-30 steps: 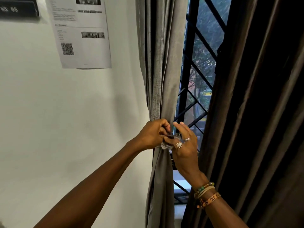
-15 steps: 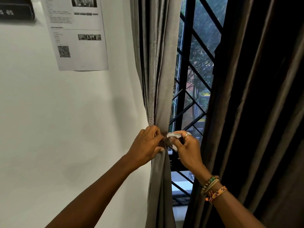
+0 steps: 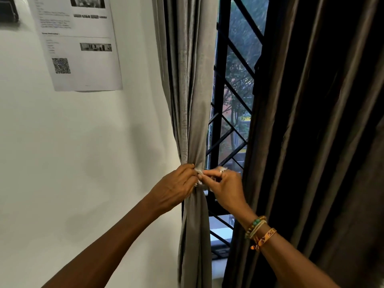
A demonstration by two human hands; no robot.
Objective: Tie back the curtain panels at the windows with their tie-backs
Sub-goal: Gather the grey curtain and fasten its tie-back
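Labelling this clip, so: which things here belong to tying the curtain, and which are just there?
In the job: gathered grey fabric curtain panel; pale tie-back band; left hand and right hand pinching it; loose dark brown curtain panel.
Just there: white printed paper sheet; black metal window grille.

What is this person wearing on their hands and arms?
Both forearms are bare, no sleeves in view. The left hand shows no clear jewellery. The right hand has a ring; its wrist carries green-and-brown beaded bracelets and an orange printed band.
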